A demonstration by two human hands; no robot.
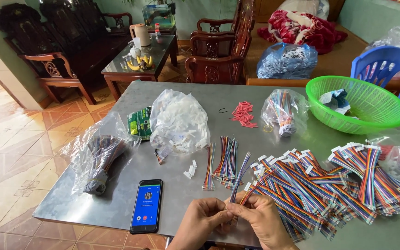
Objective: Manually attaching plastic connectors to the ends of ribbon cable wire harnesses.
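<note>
A thin multicoloured ribbon cable with a white plastic connector at its far tip [240, 178] is held at the near edge of the grey metal counter [130, 185], its lower end pinched between both hands. The left hand [199, 222] grips from the left, fingers [218, 214] pressed together on the cable end; the right hand [261, 218] closes over it from the right, fingertips bunched on the same spot. The cable's long axis runs up and away from the fingers, tilted slightly right, its free end pointing toward the flat rows of loose rainbow ribbon cables [225, 162] lying further out. The big heap of finished rainbow cables with white connectors [329, 185] lies just right of the right hand, nearer that hand. The black smartphone with lit blue screen [146, 206] lies left of the left hand, apart from it.
</note>
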